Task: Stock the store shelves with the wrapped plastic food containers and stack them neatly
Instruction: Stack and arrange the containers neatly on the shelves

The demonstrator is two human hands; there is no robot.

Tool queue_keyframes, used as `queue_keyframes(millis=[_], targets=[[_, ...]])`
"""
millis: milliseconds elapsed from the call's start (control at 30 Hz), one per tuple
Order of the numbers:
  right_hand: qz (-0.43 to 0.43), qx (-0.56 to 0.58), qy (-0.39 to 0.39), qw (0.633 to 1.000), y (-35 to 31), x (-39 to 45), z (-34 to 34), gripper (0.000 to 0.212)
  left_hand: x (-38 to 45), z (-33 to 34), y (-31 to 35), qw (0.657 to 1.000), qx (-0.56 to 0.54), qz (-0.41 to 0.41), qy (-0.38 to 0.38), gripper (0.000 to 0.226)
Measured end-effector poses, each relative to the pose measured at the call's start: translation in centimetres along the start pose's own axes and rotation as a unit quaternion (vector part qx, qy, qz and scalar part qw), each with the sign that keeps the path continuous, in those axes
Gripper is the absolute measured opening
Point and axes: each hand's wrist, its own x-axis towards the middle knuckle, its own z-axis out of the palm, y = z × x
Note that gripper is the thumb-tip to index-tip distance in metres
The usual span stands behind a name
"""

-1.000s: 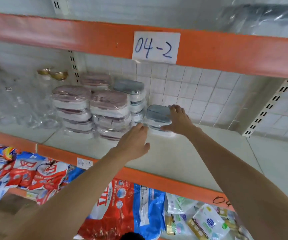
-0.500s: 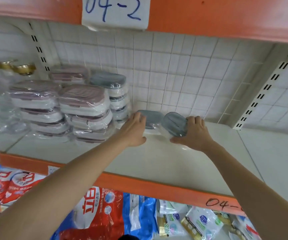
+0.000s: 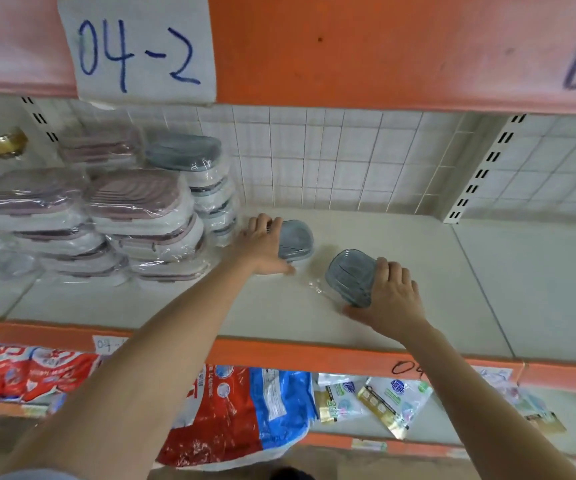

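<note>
Pale shelf [image 3: 401, 271]: left hand [image 3: 262, 249] steadies one grey container [image 3: 295, 240] flat; right hand [image 3: 392, 297], fingers curled, tilts another container [image 3: 349, 275], probably to stack it.

Shop: orange shelving [image 3: 314, 353], handwritten "04-2" label [image 3: 137, 46], packaged goods [image 3: 231, 417].

Bright, even light; glare on plastic wrap [image 3: 134, 202]; soft blur, wide-angle bending at edges.

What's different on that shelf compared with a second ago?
The right hand has pulled one grey box off the small pile, toward the shelf front, tilted on edge. The left hand moved onto the other grey box. The stacks stayed put.
</note>
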Motion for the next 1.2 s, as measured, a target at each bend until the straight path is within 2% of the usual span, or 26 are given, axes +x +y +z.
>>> queue_keyframes(millis=[267, 433, 600, 800, 1033, 1200], targets=[[0.017, -0.001, -0.059, 0.998, -1.3, -1.0, -1.6, 0.095, -4.5, 0.2, 1.1, 0.999, -0.030, -0.001, -0.044, 0.107], [-0.009, -0.011, -0.084, 0.996, -1.3, -2.9, -3.7, 0.087, -8.4, -1.3, 2.5, 0.998, 0.050, 0.045, -0.015, 0.100], [-0.053, -0.004, -0.091, 0.994, -1.1, -8.4, -5.8, 0.084, -14.2, -3.2, 3.3, 0.993, 0.080, 0.080, -0.032, 0.099], [-0.123, 0.000, -0.069, 0.990, -2.7, -14.9, -10.6, 0.083, -21.3, -10.4, 3.4, 0.986, 0.089, 0.121, -0.071, 0.101], [-0.191, 0.007, -0.031, 0.981, -5.2, -19.8, -18.6, 0.087, -29.1, -20.0, 3.7, 0.983, 0.131, 0.124, -0.040, 0.103], [-0.237, -0.022, 0.017, 0.971, -6.8, -21.0, -25.4, 0.092, -33.1, -27.0, 4.4, 0.983, 0.151, 0.104, 0.016, 0.103]])
